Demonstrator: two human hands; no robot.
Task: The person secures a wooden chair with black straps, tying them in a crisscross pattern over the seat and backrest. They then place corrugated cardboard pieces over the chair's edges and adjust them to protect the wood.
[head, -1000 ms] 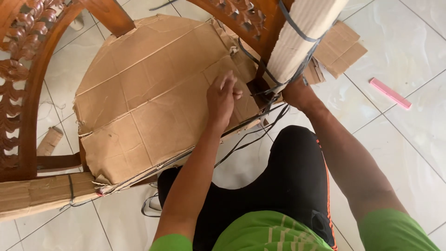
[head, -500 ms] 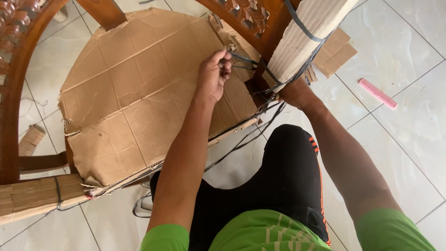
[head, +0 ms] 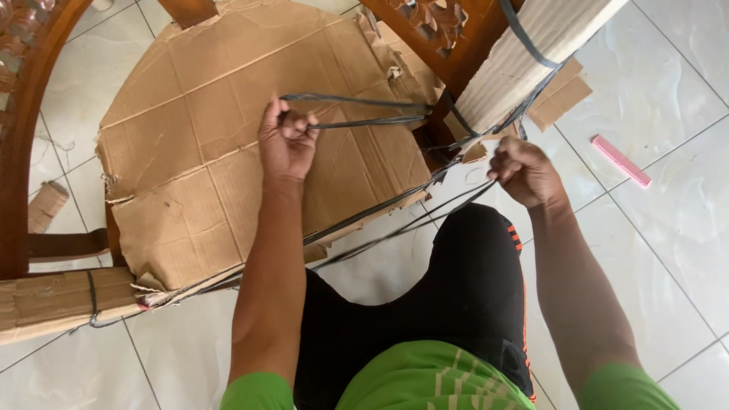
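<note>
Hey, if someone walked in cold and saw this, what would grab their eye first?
Probably the big sheet of brown cardboard wrapped over the wooden chair, filling the upper left. Over it, the left hand pulls black strapping taut toward the wrapped chair leg, while the right hand grips more strap beside that leg. A pink comb lies on the white tiles at right.

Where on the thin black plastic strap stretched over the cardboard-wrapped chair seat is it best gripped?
Probably on the taut, free double run of the thin black plastic strap, between the left hand and the carved wooden chair post, coming from above; there it spans the brown cardboard unobstructed.
</note>
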